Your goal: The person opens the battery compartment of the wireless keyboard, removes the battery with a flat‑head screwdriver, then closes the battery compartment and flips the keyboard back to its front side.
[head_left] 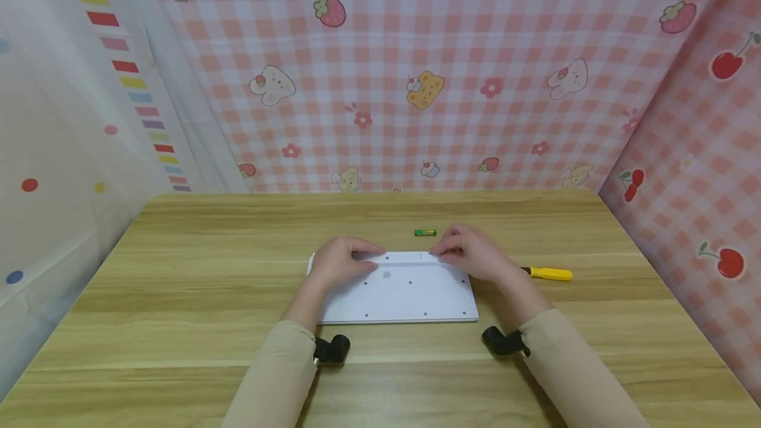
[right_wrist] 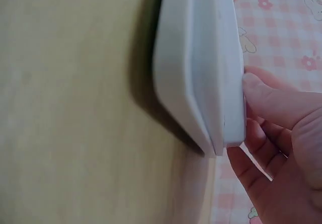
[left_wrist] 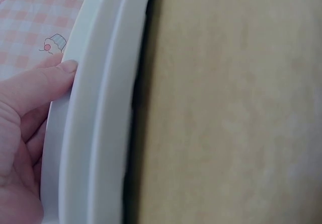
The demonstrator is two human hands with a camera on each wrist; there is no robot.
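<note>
A white keyboard (head_left: 410, 299) lies underside up on the table, small dark dots spread over its back and a raised ridge along its far edge. At the left of that ridge my left hand (head_left: 340, 261) grips it, thumb on the near side and fingers behind. In the left wrist view, the thumb (left_wrist: 63, 69) presses the white rim. My right hand (head_left: 472, 253) pinches the ridge near its right end; the right wrist view has the thumb (right_wrist: 261, 95) against it and the other fingers (right_wrist: 254, 161) below, partly hidden.
Just beyond the keyboard lies a small green battery (head_left: 425, 233). To the right, a screwdriver with a yellow handle (head_left: 551, 274) is partly behind my right wrist. Patterned cloth (head_left: 380, 84) hangs along the back edge of the wooden table (head_left: 178, 296).
</note>
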